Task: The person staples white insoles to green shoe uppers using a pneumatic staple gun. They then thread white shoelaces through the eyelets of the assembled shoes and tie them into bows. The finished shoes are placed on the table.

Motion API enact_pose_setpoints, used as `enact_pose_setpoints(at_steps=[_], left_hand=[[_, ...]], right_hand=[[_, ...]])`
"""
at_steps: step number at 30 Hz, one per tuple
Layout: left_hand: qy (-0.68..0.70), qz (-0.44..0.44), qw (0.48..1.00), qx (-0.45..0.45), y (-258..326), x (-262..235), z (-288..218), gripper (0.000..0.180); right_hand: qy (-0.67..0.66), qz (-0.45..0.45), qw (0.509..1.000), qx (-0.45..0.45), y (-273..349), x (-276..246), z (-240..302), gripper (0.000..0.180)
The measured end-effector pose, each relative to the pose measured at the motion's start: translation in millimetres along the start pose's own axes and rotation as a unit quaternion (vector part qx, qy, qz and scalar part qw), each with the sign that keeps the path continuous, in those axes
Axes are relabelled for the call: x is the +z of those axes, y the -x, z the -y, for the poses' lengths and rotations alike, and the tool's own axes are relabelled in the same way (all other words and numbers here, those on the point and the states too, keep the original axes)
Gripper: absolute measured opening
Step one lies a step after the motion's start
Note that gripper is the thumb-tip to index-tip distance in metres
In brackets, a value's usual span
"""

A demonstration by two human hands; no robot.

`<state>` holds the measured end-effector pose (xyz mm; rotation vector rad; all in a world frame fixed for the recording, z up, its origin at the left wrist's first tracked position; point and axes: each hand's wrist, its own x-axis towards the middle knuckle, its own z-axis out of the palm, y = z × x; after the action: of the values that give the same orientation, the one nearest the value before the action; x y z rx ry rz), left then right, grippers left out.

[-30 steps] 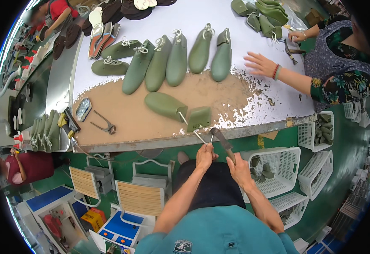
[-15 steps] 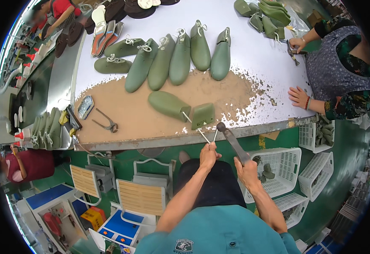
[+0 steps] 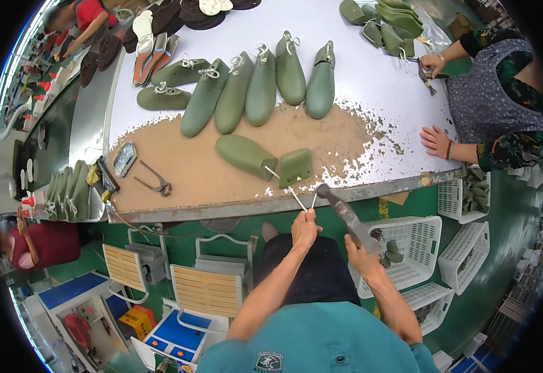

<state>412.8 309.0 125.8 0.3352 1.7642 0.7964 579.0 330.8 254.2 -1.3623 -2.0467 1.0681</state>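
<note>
Hammering was our step: our left hand [image 3: 305,229] pinched a thin white rod [image 3: 296,198] at the tabletop [image 3: 371,74] edge, by the split green shoe form [image 3: 265,160]. Our right hand [image 3: 361,256] gripped the hammer [image 3: 348,216]. Next, we judged, came a careful tap.

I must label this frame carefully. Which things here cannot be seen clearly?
- Head view: the thin white cords in the left hand are too small to tell how they are fixed to the green shoe last.
- Hammer head is blurred.
- Right hand palm is hidden behind the handle.

Bright, even overhead light; soft shadows, strong fisheye bending at rim.
</note>
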Motion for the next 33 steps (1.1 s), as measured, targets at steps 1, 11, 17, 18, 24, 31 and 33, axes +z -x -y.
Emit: enact_pose_setpoints(at_steps=[1,11,17,18,24,31,33], left_hand=[[0.001,0.003,1.0,-0.005,1.3,-0.9,-0.7,0.047],[0.028,0.008,1.0,-0.001,0.1,-0.9,-0.6,0.047],[0.108,0.067,0.99,-0.065,4.8,-8.2,-8.7,0.04],[0.123,0.076,0.987,-0.065,3.4,-6.8,-12.4,0.04],[0.078,0.066,0.99,0.101,43.8,1.8,-32.6,0.032],[-0.069,-0.017,0.912,0.405,111.0,-57.1,-114.8,0.037],[-0.166,-0.15,0.836,0.5,104.0,-88.2,-126.3,0.055]], right_hand=[[0.04,0.02,0.999,0.022,4.9,7.9,-14.7,0.024],[-0.014,-0.018,1.0,-0.001,-2.8,10.7,-23.0,0.022],[0.129,-0.002,0.983,0.13,-23.7,17.6,-63.6,0.024],[0.153,-0.027,0.982,0.104,-35.2,9.5,-65.2,0.022],[0.062,-0.049,0.997,0.026,-62.2,6.6,-34.8,0.031],[-0.115,-0.048,0.976,-0.181,-104.0,8.7,60.8,0.039],[-0.192,-0.042,0.973,-0.121,-125.6,-1.3,97.6,0.037]])
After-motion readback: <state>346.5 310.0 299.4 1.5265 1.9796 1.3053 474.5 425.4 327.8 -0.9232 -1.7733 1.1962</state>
